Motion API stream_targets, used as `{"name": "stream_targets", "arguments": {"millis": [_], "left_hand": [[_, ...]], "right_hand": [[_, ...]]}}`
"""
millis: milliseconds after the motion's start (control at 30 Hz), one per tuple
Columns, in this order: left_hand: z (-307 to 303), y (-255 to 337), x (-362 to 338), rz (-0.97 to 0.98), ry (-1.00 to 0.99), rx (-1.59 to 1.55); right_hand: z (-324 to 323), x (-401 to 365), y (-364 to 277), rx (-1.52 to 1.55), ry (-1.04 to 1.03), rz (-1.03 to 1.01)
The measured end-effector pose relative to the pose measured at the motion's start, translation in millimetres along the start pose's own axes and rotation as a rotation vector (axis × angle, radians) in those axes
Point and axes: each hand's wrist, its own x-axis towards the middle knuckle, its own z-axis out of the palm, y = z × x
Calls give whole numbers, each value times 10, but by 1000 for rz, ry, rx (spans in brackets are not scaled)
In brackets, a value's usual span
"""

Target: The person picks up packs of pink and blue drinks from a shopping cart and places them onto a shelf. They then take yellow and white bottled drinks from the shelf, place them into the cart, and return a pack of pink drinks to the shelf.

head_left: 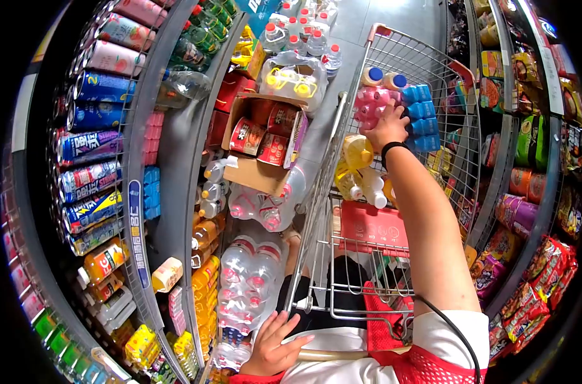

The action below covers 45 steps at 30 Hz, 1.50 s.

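Observation:
My right hand (pixel 388 127) reaches into the metal shopping cart (pixel 454 115), its fingers spread over a pink bottle pack (pixel 372 105). Whether the fingers grip the pack is hard to make out. Against its right side stands a blue pack (pixel 423 118). Two blue-capped bottles (pixel 394 81) are just beyond the hand, and yellow bottles (pixel 357 152) and a white bottle (pixel 373 187) lie nearer me. My left hand (pixel 277 344) is at the near left of the cart, fingers apart, with nothing in it.
Drink shelves (pixel 93 141) with cans and bottles line the left. Large water bottle packs (pixel 249 275) and an open carton of red cans (pixel 256 169) stand on the floor beside the cart. Snack shelves (pixel 527 192) rise on the right. A red panel (pixel 374 225) crosses the cart.

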Motion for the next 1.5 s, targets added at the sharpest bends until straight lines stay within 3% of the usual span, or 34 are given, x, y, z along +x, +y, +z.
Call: {"name": "stream_targets", "arguments": {"millis": [200, 367, 500, 633, 767, 867, 1000, 1033, 1133, 1300, 1333, 1400, 1500], "left_hand": [[37, -3, -18, 7, 36, -15], [89, -5, -25, 6, 59, -18], [67, 48, 29, -12, 34, -15], [60, 62, 54, -10, 31, 43], [87, 64, 59, 57, 93, 94], [138, 39, 65, 95, 188, 158], [125, 157, 98, 52, 152, 153], [127, 141, 106, 67, 148, 173], [136, 209, 77, 40, 149, 195], [173, 170, 56, 54, 153, 272], [165, 169, 58, 89, 159, 327], [177, 165, 27, 73, 170, 297], [198, 249, 7, 157, 211, 499]], "right_hand": [[139, 102, 485, 298, 46, -139], [306, 234, 1235, 907, -56, -192], [44, -49, 1458, 1217, -388, -29], [-301, -374, 1648, 1394, -522, -175], [-1126, -909, 1796, 1370, -535, -303], [-1703, -1432, 1869, 1541, -497, -491], [-2231, -1976, 2101, 1401, -345, -560], [-2253, -2067, 2119, 1482, -263, -621], [-2556, -2436, 2264, 1433, -168, -525], [-3178, -3094, 2493, 1478, -174, -535], [-3198, -3185, 2490, 1521, -82, -563], [-3348, -3541, 2481, 1612, -40, -470], [-3561, -4089, 2446, 1598, -25, -391]]}}
